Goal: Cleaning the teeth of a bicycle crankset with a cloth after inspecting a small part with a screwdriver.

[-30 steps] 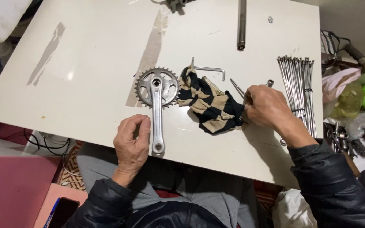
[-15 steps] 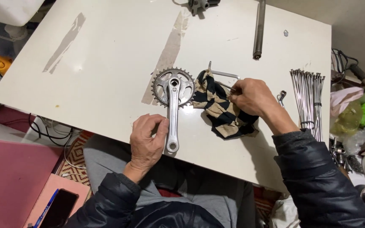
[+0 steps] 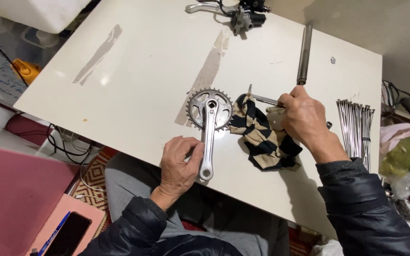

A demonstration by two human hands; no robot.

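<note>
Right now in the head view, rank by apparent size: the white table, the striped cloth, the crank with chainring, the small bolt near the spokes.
1. white table
2. striped cloth and crank with chainring: alike, unranked
3. small bolt, partly hidden by the right hand

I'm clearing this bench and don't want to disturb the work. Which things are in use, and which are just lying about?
In use:
- crank arm with chainring, under the left hand
- hex key, at the right hand
- striped rag

Lying about:
- metal tube
- spoke bundle
- brake lever assembly
</note>
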